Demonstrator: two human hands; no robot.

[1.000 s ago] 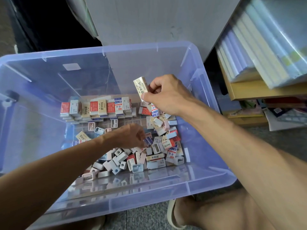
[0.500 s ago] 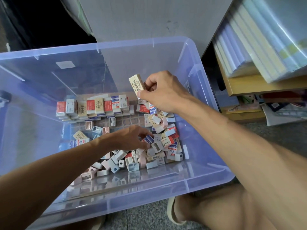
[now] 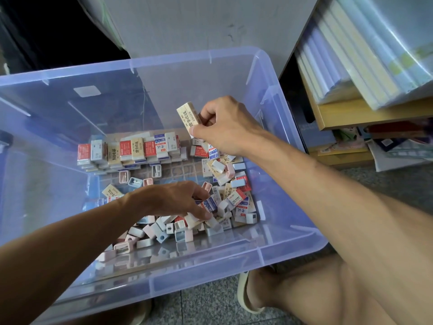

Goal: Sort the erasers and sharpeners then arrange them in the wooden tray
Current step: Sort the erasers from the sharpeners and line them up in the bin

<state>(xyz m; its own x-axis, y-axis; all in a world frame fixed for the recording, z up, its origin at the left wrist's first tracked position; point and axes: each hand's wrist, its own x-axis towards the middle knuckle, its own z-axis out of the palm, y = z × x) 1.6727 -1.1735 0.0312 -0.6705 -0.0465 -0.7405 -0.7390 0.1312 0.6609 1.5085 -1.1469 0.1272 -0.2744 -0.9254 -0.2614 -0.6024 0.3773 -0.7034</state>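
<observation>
Erasers like the cream one [image 3: 188, 116] pinched in the right hand [image 3: 225, 127] look light, stiff and blocky, so thumb and fingertips on the long sides should hold them safely. Its paper sleeve reads "ERASER" beside Chinese characters. The left hand [image 3: 174, 200] reaches down with curled fingers into the loose pile [image 3: 225, 202] of erasers and small plastic sharpeners, apparently picking at one there. Sorted erasers stand in a row [image 3: 131, 150] at the back of the clear bin [image 3: 210, 266]; one sleeve shows "2B".

Grey speckled floor [image 3: 210, 306], grey wall [image 3: 199, 22], wooden shelf [image 3: 365, 116] at right
</observation>
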